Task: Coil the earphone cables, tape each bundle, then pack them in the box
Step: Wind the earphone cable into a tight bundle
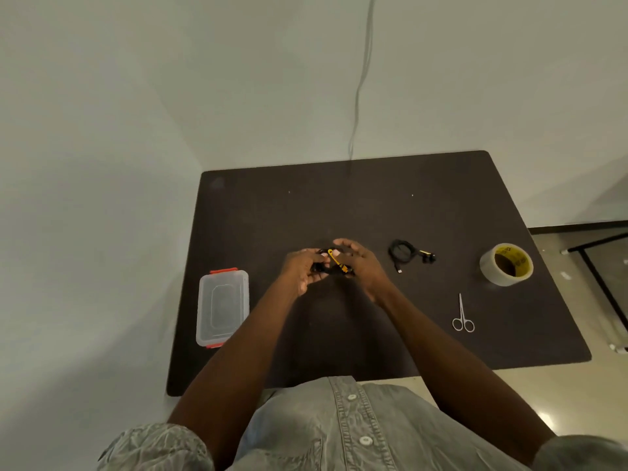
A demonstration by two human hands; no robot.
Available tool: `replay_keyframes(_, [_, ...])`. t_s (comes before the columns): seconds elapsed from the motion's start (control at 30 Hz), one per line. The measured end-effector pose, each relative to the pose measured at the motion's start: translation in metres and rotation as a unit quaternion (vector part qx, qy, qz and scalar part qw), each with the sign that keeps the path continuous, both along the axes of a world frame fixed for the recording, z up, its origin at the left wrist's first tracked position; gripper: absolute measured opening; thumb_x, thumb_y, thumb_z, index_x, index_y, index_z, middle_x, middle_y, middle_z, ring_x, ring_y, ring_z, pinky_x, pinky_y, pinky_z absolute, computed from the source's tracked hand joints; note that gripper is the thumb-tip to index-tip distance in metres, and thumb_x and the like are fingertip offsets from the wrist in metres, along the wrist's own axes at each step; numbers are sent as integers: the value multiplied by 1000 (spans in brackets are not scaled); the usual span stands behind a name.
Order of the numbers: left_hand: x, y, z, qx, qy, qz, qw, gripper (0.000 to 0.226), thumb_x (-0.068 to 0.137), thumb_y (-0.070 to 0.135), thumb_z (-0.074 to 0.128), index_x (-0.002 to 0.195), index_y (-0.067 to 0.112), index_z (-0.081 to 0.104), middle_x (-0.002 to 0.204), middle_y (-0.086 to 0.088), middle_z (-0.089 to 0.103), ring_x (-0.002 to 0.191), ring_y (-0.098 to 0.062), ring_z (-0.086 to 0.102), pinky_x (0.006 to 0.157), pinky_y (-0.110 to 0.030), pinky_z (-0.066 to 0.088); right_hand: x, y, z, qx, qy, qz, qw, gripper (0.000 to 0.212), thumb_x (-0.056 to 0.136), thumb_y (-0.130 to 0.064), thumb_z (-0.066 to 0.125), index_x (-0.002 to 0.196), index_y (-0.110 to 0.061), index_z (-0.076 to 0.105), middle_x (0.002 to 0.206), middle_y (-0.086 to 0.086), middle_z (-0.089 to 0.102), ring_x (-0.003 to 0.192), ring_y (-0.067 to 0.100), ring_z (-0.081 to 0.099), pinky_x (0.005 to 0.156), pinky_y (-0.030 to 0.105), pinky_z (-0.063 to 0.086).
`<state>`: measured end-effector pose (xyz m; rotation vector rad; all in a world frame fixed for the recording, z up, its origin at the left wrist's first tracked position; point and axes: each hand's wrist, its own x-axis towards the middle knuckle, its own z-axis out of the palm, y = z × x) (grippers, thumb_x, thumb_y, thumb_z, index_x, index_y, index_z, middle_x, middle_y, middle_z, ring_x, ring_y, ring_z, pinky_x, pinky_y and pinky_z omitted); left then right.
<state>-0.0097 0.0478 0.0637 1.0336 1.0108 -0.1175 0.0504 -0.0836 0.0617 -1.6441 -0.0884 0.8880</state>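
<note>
Above the middle of the dark table (339, 205), both my hands hold a black and yellow earphone cable (334, 261). My left hand (300, 268) grips the black coiled part. My right hand (362, 265) pinches the yellow part with curled fingers. A second black earphone cable (402, 252) lies coiled on the table to the right, with its earbuds and plug sticking out. A clear plastic box (222, 307) with red clips lies at the left, its lid on.
A roll of clear tape (506, 264) with a yellow core stands at the right side. Small metal scissors (462, 316) lie nearer me, right of my right forearm. A grey wire hangs down the wall behind the table.
</note>
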Motion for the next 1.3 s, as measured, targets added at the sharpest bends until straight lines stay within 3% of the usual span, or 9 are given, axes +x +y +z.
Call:
replay_keyframes(0.17, [13, 19, -9, -1, 13, -24, 1000, 21, 84, -6, 61, 86, 15, 59, 78, -3, 62, 67, -11, 58, 62, -28, 51, 9, 7, -14, -39, -7, -12, 999, 22, 85, -15, 68, 64, -15, 65, 61, 3, 56, 59, 13, 47, 55, 26, 35])
replay_keyframes(0.3, [20, 21, -16, 17, 20, -33, 999, 22, 81, -7, 64, 86, 14, 60, 81, -6, 63, 69, -15, 60, 61, -30, 52, 11, 13, -19, -68, 0, -20, 998, 23, 76, -3, 70, 80, -18, 53, 68, 3, 58, 58, 14, 52, 52, 26, 37])
replay_keyframes(0.4, [22, 20, -21, 30, 7, -38, 999, 21, 82, -6, 64, 84, 14, 60, 79, -4, 63, 67, -13, 59, 60, -29, 51, 12, 19, -22, -58, 30, -54, 996, 17, 84, -23, 65, 100, -26, 58, 82, -3, 65, 71, 12, 57, 66, 29, 42])
replay_keyframes(0.47, [22, 21, -25, 36, -1, -43, 998, 20, 82, -6, 66, 84, 13, 61, 80, -4, 64, 67, -14, 61, 61, -29, 52, 14, 22, -24, -78, 34, -58, 995, 15, 88, -38, 65, 96, -26, 62, 81, -5, 66, 72, 11, 58, 68, 29, 44])
replay_keyframes(0.67, [23, 20, -36, 32, 25, -31, 999, 23, 82, -9, 64, 79, 11, 54, 76, -7, 61, 65, -15, 59, 57, -31, 55, 22, 19, -35, -122, 45, -25, 991, 16, 84, -6, 68, 94, -18, 62, 80, 2, 63, 69, 11, 56, 62, 26, 43])
replay_keyframes(0.87, [21, 10, -55, 94, 64, -34, 993, 28, 82, -9, 66, 70, 11, 52, 71, -7, 57, 62, -15, 57, 45, -25, 54, 28, 25, -47, -230, -60, 17, 971, 17, 79, 2, 66, 81, -14, 59, 68, 3, 58, 65, 19, 57, 55, 26, 43])
replay_keyframes(1.07, [21, 1, -63, 148, 44, -18, 988, 24, 82, -4, 69, 70, 14, 58, 75, -5, 63, 69, -18, 62, 55, -26, 54, 27, 31, -44, -325, -146, 52, 933, 12, 76, -9, 61, 77, -19, 53, 90, 10, 64, 84, 28, 60, 69, 37, 50])
replay_keyframes(1.2, [21, 0, -66, 167, 57, -18, 984, 25, 81, -2, 70, 72, 16, 56, 78, -10, 65, 63, -20, 63, 50, -26, 53, 22, 33, -47, -330, -207, 59, 919, 15, 77, -7, 51, 83, -19, 46, 97, 12, 58, 89, 35, 55, 69, 35, 37])
replay_keyframes(1.3, [21, 2, -72, 199, 77, -31, 976, 24, 80, 2, 73, 72, 18, 56, 85, -16, 68, 67, -25, 65, 55, -32, 57, 18, 30, -51, -338, -220, 55, 913, 12, 82, -8, 53, 92, -14, 57, 107, 14, 55, 95, 36, 56, 75, 37, 42])
